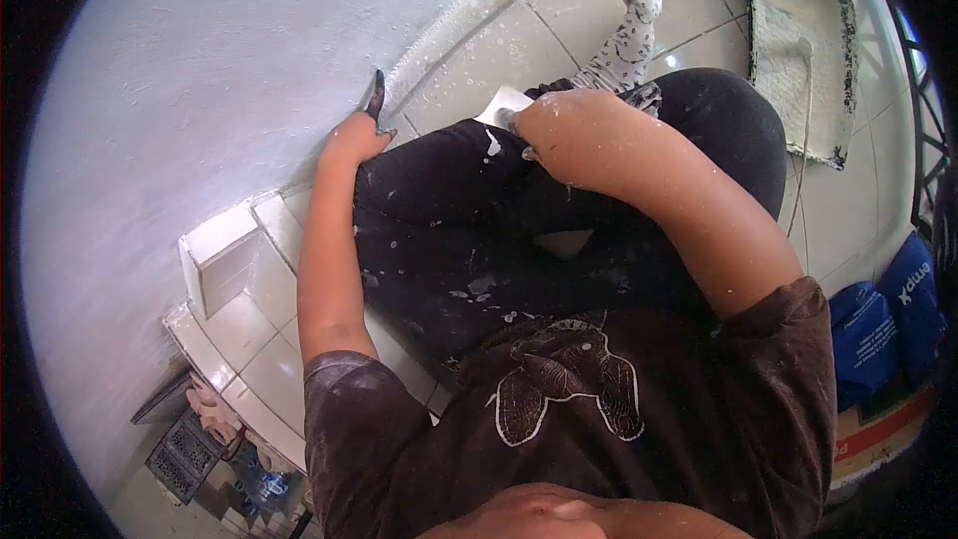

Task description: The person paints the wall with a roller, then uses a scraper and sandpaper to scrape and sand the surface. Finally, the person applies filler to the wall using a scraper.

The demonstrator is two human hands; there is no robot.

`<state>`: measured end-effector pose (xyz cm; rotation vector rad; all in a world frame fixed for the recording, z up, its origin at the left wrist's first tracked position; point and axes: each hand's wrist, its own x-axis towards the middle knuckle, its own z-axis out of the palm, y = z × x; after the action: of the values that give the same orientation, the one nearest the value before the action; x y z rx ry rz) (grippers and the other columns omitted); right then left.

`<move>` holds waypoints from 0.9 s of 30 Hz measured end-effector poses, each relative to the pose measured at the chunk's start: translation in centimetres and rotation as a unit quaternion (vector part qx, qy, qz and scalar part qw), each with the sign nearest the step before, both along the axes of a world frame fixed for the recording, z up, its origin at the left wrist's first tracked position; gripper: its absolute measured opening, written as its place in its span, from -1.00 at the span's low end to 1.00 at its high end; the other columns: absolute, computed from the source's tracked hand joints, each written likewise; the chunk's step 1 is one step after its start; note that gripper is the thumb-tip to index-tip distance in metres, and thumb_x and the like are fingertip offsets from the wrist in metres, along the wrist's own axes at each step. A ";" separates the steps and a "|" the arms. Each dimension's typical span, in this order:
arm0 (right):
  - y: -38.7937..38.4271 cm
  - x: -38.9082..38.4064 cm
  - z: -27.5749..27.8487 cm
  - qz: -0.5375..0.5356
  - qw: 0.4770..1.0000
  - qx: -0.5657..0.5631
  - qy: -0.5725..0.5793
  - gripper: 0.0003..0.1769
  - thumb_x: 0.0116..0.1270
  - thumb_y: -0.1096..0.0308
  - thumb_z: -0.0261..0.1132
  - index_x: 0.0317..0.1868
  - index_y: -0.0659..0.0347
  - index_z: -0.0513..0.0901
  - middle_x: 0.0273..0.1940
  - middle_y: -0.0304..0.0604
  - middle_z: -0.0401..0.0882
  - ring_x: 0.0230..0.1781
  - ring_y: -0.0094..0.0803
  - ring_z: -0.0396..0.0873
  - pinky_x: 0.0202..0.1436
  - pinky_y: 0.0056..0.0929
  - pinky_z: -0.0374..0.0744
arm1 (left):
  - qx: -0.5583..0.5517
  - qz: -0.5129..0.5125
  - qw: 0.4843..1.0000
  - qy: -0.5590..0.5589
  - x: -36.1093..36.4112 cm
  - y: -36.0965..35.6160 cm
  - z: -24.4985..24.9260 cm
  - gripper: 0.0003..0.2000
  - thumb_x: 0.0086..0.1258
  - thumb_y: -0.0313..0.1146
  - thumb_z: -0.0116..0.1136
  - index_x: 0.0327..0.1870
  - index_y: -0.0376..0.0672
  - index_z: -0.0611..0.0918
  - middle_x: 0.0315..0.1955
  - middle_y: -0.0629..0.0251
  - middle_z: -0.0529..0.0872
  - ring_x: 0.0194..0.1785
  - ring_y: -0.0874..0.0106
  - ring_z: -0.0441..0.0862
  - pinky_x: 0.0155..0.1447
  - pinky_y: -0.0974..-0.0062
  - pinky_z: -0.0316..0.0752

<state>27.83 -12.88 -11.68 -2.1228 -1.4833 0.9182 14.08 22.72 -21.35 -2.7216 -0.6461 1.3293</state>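
Observation:
My left hand is at the foot of the white wall, with a dark-stained finger stretched out along it and the thumb apart; I see nothing held in it. My right hand is closed on a white flat piece, whose broad edge sticks out over my dark, paint-spotted trousers. The fingers of the right hand are partly hidden behind its back. White spatters lie on the floor tiles along the wall's base.
A paint-covered tray with a long thin handle lies on the tiles at the upper right. My patterned sock is near the wall. Blue bags stand at right. A white tiled ledge and a dark crate are at left.

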 end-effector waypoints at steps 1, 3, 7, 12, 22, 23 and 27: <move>0.0 0.0 0.0 -0.002 1.000 0.003 0.000 -0.77 0.31 0.41 0.23 -0.08 0.35 0.65 -0.18 0.14 0.69 -0.10 0.01 0.68 0.01 -0.13 0.62 | -0.001 0.002 1.000 0.004 0.0 0.1 -0.1 -0.43 0.27 0.07 0.25 -0.02 -0.38 0.64 -0.12 -0.21 0.69 -0.01 -0.06 0.66 0.10 0.14 0.54; 0.0 0.0 0.0 -0.003 1.000 0.005 0.001 -0.77 0.31 0.42 0.23 -0.08 0.35 0.65 -0.19 0.14 0.69 -0.11 0.00 0.69 0.00 -0.13 0.62 | -0.003 0.001 1.000 0.005 0.0 0.3 -0.2 -0.43 0.27 0.07 0.25 -0.04 -0.38 0.65 -0.13 -0.22 0.69 -0.03 -0.06 0.66 0.09 0.14 0.55; 0.0 0.1 0.0 0.000 1.000 0.002 0.004 -0.78 0.30 0.44 0.21 -0.09 0.35 0.65 -0.19 0.14 0.70 -0.10 0.00 0.68 0.00 -0.13 0.62 | -0.009 -0.003 1.000 -0.021 -0.2 0.0 0.0 -0.43 0.26 0.08 0.25 -0.10 -0.40 0.66 -0.16 -0.23 0.69 -0.05 -0.08 0.66 0.08 0.12 0.54; 0.1 0.1 0.1 -0.006 1.000 0.006 0.013 -0.78 0.28 0.47 0.20 -0.10 0.35 0.65 -0.19 0.14 0.70 -0.10 0.01 0.68 0.00 -0.13 0.62 | -0.036 0.002 0.999 -0.031 -0.2 0.3 -0.3 -0.42 0.25 0.09 0.25 -0.16 -0.44 0.66 -0.20 -0.26 0.69 -0.08 -0.11 0.66 0.05 0.12 0.54; 0.0 0.1 0.0 -0.001 1.000 0.009 -0.001 -0.80 0.30 0.47 0.16 -0.14 0.32 0.67 -0.17 0.12 0.71 -0.08 -0.03 0.70 -0.01 -0.14 0.65 | -0.051 -0.005 0.997 -0.063 -0.7 0.8 -0.8 -0.42 0.25 0.09 0.25 -0.20 -0.44 0.65 -0.25 -0.27 0.68 -0.13 -0.12 0.66 0.00 0.11 0.53; 0.0 0.0 0.1 -0.004 1.000 0.009 -0.006 -0.80 0.29 0.49 0.14 -0.17 0.31 0.68 -0.15 0.09 0.71 -0.07 -0.05 0.71 -0.01 -0.16 0.66 | -0.054 -0.008 0.996 -0.071 -0.8 0.9 -1.0 -0.43 0.25 0.09 0.26 -0.24 -0.45 0.65 -0.29 -0.27 0.69 -0.16 -0.12 0.67 -0.04 0.11 0.53; -0.1 0.0 0.0 -0.007 1.000 0.011 -0.009 -0.80 0.29 0.48 0.14 -0.17 0.31 0.68 -0.17 0.09 0.72 -0.08 -0.07 0.71 -0.03 -0.16 0.67 | -0.068 -0.017 0.994 -0.078 -1.1 1.6 -1.8 -0.43 0.26 0.10 0.25 -0.24 -0.44 0.64 -0.31 -0.26 0.69 -0.17 -0.11 0.67 -0.05 0.11 0.53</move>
<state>27.82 -12.93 -11.64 -2.1273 -1.4791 0.8767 12.95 24.33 -23.11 -2.9545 -0.5332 1.2044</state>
